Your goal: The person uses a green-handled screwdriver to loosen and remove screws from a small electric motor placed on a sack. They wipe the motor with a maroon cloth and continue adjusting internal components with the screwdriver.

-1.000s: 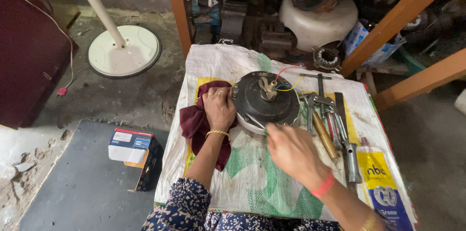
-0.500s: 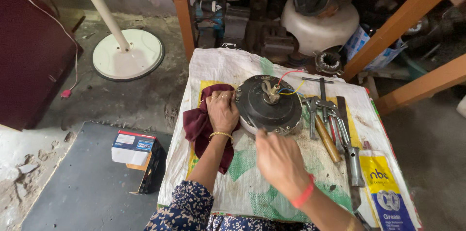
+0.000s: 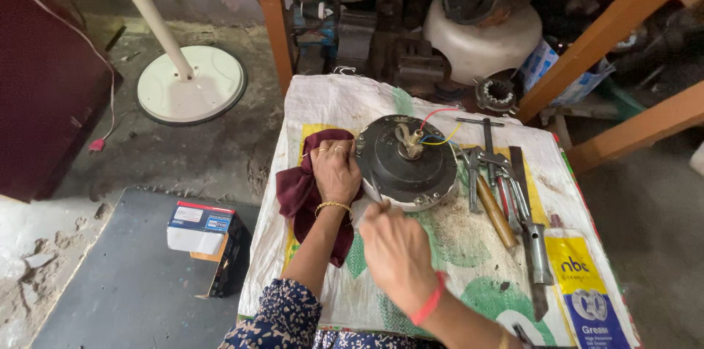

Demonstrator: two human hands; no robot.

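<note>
Looking down, we see our left hand (image 3: 335, 171) lying palm-down on a maroon cloth (image 3: 304, 199), fingers spread flat and pressing the cloth against the left rim of a round dark fan motor (image 3: 407, 162); the hand is flat on it rather than clenched. Our right hand (image 3: 396, 254) reaches in from below, wrist bent, its fingers closed around a thin metal tool (image 3: 372, 193) whose tip meets the lower left edge of the motor. The motor sits near the middle of a white woven sack (image 3: 330, 100) spread over the work surface, with red, yellow and blue wires (image 3: 438, 129) rising from its hub. Just right of the motor lie several hand tools (image 3: 499, 188), including a wooden-handled one and a long metal one. On the floor to the left stand a small cardboard box (image 3: 198, 228) and a white round fan base (image 3: 191, 85).
</note>
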